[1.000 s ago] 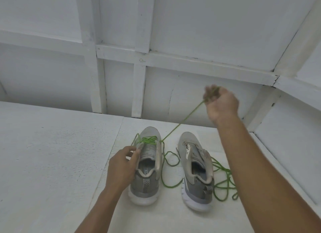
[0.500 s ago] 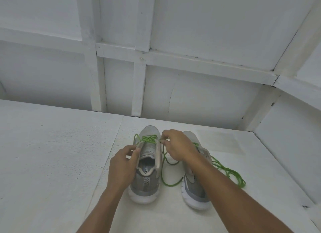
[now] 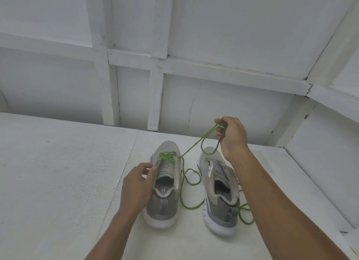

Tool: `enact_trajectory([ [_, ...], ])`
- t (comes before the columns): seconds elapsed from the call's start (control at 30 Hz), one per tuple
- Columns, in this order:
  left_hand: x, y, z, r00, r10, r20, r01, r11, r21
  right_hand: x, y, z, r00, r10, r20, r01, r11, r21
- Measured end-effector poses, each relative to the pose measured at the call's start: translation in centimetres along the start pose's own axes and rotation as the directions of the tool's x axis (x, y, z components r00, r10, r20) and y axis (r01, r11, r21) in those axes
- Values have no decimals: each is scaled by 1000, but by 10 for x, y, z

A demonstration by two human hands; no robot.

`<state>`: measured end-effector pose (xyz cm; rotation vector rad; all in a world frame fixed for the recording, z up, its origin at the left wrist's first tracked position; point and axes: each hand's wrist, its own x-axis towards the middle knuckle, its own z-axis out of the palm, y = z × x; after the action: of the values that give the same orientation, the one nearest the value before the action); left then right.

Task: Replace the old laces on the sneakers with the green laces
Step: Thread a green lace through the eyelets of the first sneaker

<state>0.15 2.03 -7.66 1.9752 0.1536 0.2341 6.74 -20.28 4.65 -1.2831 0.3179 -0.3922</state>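
Lifted off the gray sneaker (image 3: 161, 205), right hand (image 3: 232, 137) pinches taut green lace (image 3: 194, 145); left hand (image 3: 138, 182) holds its collar.

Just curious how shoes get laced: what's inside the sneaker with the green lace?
Only its pale insole with printed letters shows inside that sneaker; no foot. The toe end is hidden under the tongue, and the left hand grips and hides one side.

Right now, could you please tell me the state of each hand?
Left hand: closed on the left sneaker, holding its side edge.
Right hand: closed, pinching the green lace, held up.
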Motion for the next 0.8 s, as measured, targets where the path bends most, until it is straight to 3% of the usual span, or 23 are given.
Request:
enact_trajectory([
  [0.1,6,7,-2,999,28,30,-30,997,78,0,-2,0,999,-23,-41,23,1000,4],
  [0.2,25,25,2,980,161,114,-177,974,141,-2,0,2,1000,7,-25,-5,996,91],
  [0.33,68,49,26,849,269,455,-419,867,269,-13,8,5,994,84,75,-97,974,203],
  [0.43,93,58,47,749,109,654,-514,718,469,-20,17,5,989,75,130,-99,977,187],
  [0.57,106,73,56,720,-27,693,-529,625,574,-28,34,1,980,73,185,-72,997,-10],
  [0.63,106,80,54,725,-13,689,-504,672,543,-29,40,-2,978,82,191,-59,991,-120],
  [0.67,105,84,52,737,-4,676,-448,745,494,-28,42,-3,977,81,196,-51,987,-155],
  [0.73,105,92,45,773,7,635,-260,915,307,-25,46,-5,975,83,208,-39,978,-204],
  [0.8,106,104,33,800,11,600,-78,993,85,-21,49,-5,967,107,231,-45,964,-260],
])
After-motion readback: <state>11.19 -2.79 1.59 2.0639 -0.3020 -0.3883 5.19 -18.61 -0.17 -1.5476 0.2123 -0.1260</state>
